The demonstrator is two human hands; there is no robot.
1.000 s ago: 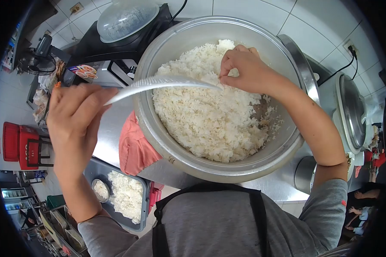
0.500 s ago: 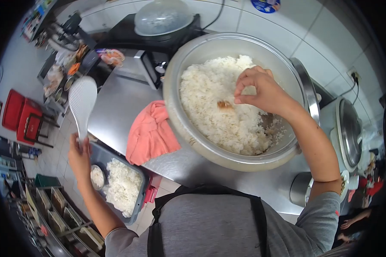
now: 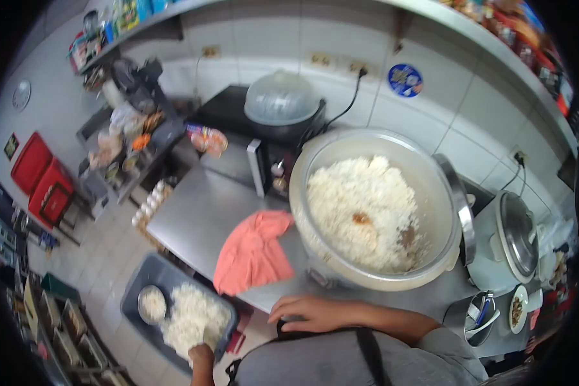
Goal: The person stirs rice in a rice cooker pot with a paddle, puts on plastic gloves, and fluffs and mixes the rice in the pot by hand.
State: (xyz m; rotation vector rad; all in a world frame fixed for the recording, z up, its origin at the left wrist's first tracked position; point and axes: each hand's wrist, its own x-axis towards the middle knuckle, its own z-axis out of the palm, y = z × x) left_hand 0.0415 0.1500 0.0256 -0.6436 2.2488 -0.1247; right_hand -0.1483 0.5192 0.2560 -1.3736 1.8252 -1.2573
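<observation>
My left hand is closed round the handle of a white rice paddle, whose blade dips into the cooked rice in a grey tub. My right hand is near the counter's front edge, in front of my body, with its fingers apart and nothing visible in them. A large metal pot of white rice stands on the counter, with a small brown patch on the rice. Beside the pot lies a pink cloth.
A small bowl of rice sits in the tub. Behind the cloth is an oven with a clear cover on top. To the right stand a lidded cooker, a utensil container and a plate.
My left hand has lowered the paddle into the tub's rice. My right hand has left the pot and come back toward my body. The view has shifted, showing more wall and shelf.
</observation>
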